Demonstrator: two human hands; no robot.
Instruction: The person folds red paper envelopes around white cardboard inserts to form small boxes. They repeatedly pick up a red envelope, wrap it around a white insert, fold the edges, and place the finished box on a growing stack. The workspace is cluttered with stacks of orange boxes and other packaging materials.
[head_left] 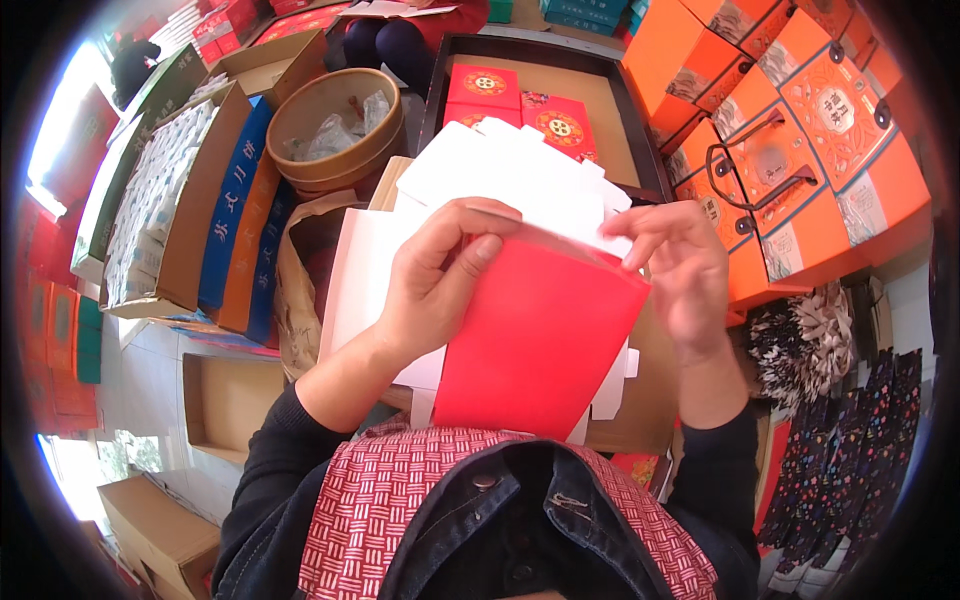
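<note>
In front of me a red card box piece (545, 335) hangs tilted, its plain red face toward me and its far edge raised. My left hand (440, 270) is closed on its upper left edge, thumb on the near side and fingers curled over the top. At the upper right corner, my right hand (680, 262) pinches the edge between thumb and bent fingers, slightly blurred. Flat white card blanks (480, 175) with cut tabs lie stacked behind and beneath the red piece, which covers part of them.
Beyond the blanks, a dark-rimmed tray (625, 110) holds several red boxes (485, 88). A round tan tub (330, 165) with clear plastic stands left of it, near a carton (165, 300) of small white packets. Orange gift boxes (775, 165) are stacked on the right.
</note>
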